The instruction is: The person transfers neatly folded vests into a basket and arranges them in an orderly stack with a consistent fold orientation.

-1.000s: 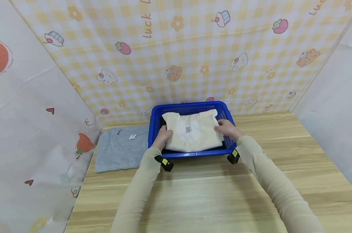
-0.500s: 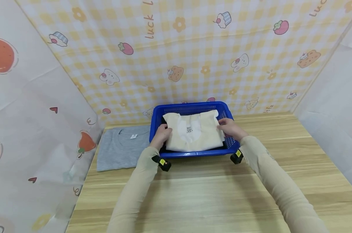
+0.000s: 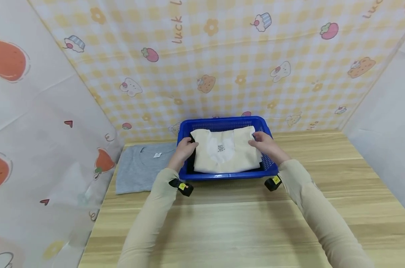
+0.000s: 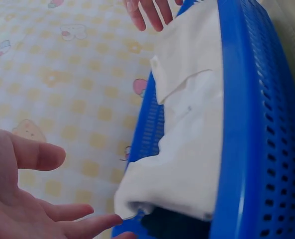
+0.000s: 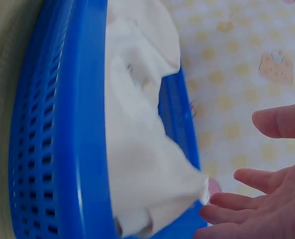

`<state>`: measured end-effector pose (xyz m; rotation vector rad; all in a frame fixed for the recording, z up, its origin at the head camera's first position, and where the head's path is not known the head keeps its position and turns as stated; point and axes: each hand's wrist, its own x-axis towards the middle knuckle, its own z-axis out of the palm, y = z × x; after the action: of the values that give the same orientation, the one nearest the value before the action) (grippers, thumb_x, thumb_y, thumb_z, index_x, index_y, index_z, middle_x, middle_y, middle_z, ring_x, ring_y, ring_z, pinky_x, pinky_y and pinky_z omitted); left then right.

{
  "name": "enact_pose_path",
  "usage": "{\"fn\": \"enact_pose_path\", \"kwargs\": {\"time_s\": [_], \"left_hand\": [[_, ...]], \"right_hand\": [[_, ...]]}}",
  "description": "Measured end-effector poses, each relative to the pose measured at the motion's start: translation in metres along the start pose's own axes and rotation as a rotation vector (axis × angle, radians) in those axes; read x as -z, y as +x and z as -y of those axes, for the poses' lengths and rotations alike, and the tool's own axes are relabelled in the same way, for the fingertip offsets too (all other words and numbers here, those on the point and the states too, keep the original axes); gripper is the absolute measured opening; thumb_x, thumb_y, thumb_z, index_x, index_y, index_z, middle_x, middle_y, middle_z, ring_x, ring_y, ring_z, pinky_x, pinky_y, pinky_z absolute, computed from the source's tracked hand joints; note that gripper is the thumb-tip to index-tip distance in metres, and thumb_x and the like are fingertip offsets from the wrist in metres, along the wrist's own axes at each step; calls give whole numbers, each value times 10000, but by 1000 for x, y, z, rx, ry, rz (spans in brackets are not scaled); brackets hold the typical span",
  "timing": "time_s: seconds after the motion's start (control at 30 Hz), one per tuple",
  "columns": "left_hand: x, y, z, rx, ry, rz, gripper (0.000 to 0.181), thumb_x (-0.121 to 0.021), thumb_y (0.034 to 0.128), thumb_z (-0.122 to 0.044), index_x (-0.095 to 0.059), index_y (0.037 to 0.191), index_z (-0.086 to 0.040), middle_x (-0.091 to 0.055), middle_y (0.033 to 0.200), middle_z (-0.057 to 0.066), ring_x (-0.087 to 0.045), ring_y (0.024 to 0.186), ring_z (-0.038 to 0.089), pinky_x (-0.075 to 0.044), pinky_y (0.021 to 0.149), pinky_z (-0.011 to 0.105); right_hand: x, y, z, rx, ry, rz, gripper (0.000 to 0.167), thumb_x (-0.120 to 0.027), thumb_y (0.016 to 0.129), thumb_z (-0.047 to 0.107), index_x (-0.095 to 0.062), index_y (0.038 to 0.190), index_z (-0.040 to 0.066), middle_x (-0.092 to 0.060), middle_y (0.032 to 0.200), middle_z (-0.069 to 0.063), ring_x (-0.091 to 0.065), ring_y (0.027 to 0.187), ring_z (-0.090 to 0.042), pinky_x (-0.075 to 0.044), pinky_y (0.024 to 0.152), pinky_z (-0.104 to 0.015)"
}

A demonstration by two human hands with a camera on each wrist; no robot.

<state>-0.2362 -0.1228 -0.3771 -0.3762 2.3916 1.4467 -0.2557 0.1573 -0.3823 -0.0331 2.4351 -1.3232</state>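
Observation:
A folded cream shirt point(image 3: 241, 154) with a white round patch and dark lettering lies in the blue plastic basket point(image 3: 229, 176). My left hand point(image 3: 183, 152) is over the basket's left side, thumb and fingers spread apart and holding nothing. At the opposite side, my right hand point(image 3: 267, 146) hovers by the shirt's right edge. The right wrist view shows its fingers point(image 5: 259, 180) relaxed and spread, near a corner of the cloth; whether they touch it I cannot tell. Dark fabric point(image 4: 174, 225) shows under the shirt in the left wrist view.
A folded grey T-shirt point(image 3: 139, 173) lies left of the basket on the wooden table point(image 3: 222, 223). Behind the basket rises a yellow checked backdrop point(image 3: 242, 67). White printed sheets point(image 3: 38, 104) stand at the left and right sides.
Both hands have let go of the cream shirt's sides and drawn slightly outward and up. The shirt stays in the basket. The head view has shifted a little.

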Motion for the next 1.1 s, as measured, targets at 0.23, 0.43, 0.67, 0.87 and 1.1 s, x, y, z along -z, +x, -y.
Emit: {"fn": "enact_pose_path", "kwargs": {"time_s": [0.23, 0.43, 0.67, 0.87, 1.1], "left_hand": [[17, 20, 25, -120, -24, -54, 598, -471, 928, -348, -270, 1416, -68, -332, 1406, 173, -363, 1256, 299, -343, 993, 416], [41, 15, 30, -68, -28, -58, 624, -441, 943, -341, -179, 1450, -88, -167, 1494, 145, -203, 1347, 302, -233, 1065, 442], [78, -25, 29, -48, -79, -105, 616, -417, 948, -241, -126, 1452, -40, -91, 1503, 175, -126, 1366, 317, -201, 1079, 442], [101, -29, 47, -47, -49, -144, 632, -427, 949, -233, -94, 1465, -88, -59, 1509, 165, -93, 1371, 324, -186, 1076, 471], [119, -36, 67, -16, -58, -168, 707, -451, 934, -287, -32, 1467, -86, 15, 1508, 182, -39, 1372, 342, -156, 1079, 488]], "right_hand": [[-18, -8, 19, 87, 17, 9, 623, -481, 936, 237, -181, 1426, -3, -154, 1484, -200, -141, 1352, -373, -213, 1066, -480], [-42, -13, 41, 175, 82, 40, 647, -495, 933, 189, -137, 1447, 28, -120, 1487, -211, -140, 1353, -373, -220, 1060, -490], [-82, -18, 68, 233, 177, 126, 677, -523, 921, 217, -128, 1462, 117, -83, 1514, -110, -163, 1358, -330, -263, 1042, -487], [-114, -20, 83, 286, 188, 189, 697, -552, 908, 229, -138, 1463, 143, -103, 1517, -54, -198, 1356, -294, -294, 1030, -474], [-147, -23, 89, 279, 211, 260, 706, -565, 899, 246, -147, 1464, 172, -124, 1514, -55, -210, 1356, -277, -282, 1039, -467]]}}
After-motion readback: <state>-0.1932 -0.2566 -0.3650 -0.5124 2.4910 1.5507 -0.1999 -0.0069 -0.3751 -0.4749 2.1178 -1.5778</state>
